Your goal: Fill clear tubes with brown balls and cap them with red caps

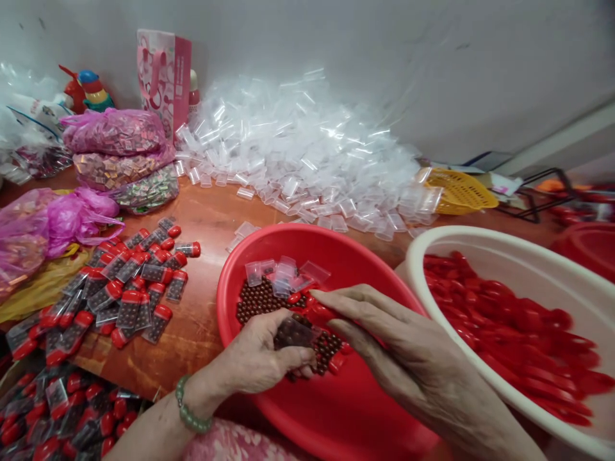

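Note:
My left hand [269, 352], with a green bead bracelet [188, 410] at the wrist, is over the red basin [336, 416]. Its fingers close round a clear plastic case [294, 333] with dark brown balls in it. Just right of it, my right hand [384, 339] reaches into the basin with long fingers pressed together near some red caps [321, 312]; whether it pinches one is hidden. Brown balls [262, 299] lie in the basin beneath and beside the hands, with several empty clear cases [284, 275] on them.
Filled cases with red caps [129, 307] are heaped at the left. Clear cases [298, 153] form a large pile at the back. A white basin [418, 256] of red pieces stands right, near a yellow basket [461, 191]. Pink bags [115, 131] lie back left.

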